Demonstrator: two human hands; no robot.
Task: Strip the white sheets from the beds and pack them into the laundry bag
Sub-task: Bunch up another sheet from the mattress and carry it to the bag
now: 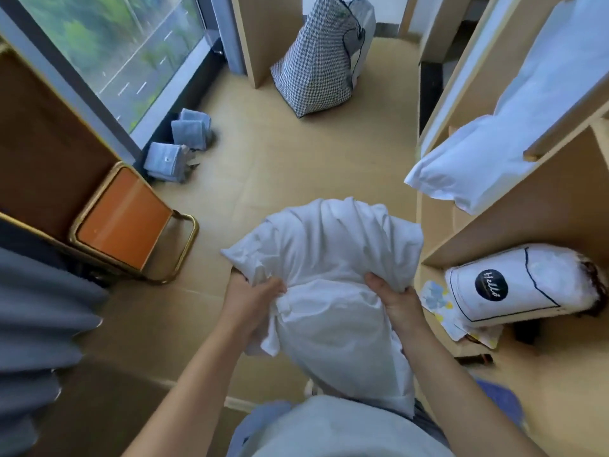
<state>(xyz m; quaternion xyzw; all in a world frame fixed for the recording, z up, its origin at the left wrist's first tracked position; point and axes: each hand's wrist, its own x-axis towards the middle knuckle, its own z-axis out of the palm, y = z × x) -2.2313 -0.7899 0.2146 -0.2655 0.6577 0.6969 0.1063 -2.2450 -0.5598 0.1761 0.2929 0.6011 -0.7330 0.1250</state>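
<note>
A: The white sheet [329, 265] is soft, matt cloth, heavily creased. The laundry bag [316, 61]?
B: Woven houndstooth fabric, matt. The stool [122, 219] has a smooth, faintly glossy orange seat in a shiny brass-coloured metal frame.
A: And the bunk frame [494, 209]?
B: Pale matt wood board; the floor [280, 166] looks similar.

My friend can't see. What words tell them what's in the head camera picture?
The left hand and right hand grip a bunched white sheet above the floor. A checked laundry bag stands beside a bed frame, and more white bedding hangs off the bunk at right.
</note>
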